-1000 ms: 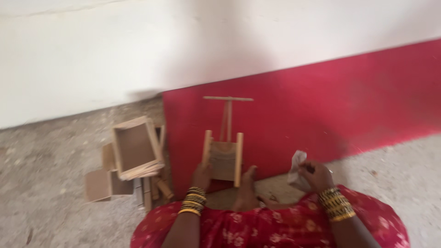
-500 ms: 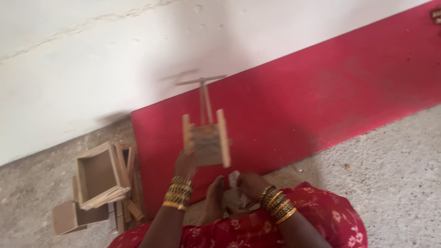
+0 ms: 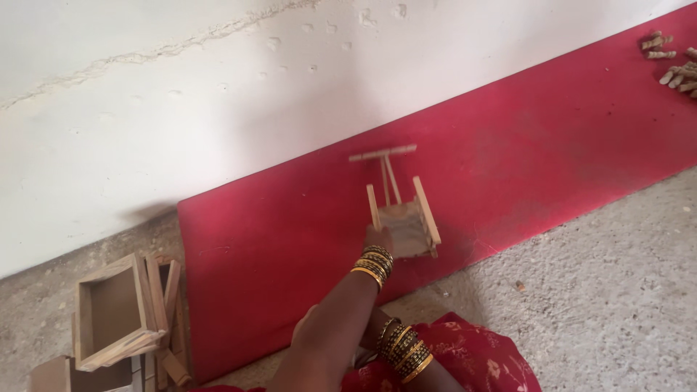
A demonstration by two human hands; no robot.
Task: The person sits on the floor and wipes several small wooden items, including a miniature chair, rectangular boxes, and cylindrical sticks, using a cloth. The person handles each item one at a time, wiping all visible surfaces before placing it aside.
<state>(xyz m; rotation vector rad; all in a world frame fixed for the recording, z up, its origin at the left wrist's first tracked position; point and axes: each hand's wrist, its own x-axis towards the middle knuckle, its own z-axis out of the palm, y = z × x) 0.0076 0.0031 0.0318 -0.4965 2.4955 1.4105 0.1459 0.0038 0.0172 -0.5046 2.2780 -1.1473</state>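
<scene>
Left hand (image 3: 377, 238) extended over red mat (image 3: 290, 247), clamped on near-left side of small wooden cart (image 3: 404, 218). Cart on mat near its front edge, T-handle pointing toward white wall (image 3: 218, 109). Right hand mostly hidden behind left forearm, low by red garment (image 3: 479, 359); grip cannot be told. Wooden boxes (image 3: 116, 312) stacked on floor off mat's left edge. Wooden pegs (image 3: 675, 62) at mat's far right corner.

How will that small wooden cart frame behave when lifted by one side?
The cart frame looks light: the left hand alone holds it. Thin slats and the long T-handle seem fragile and may snap. Probably stiff, not floppy.
</scene>
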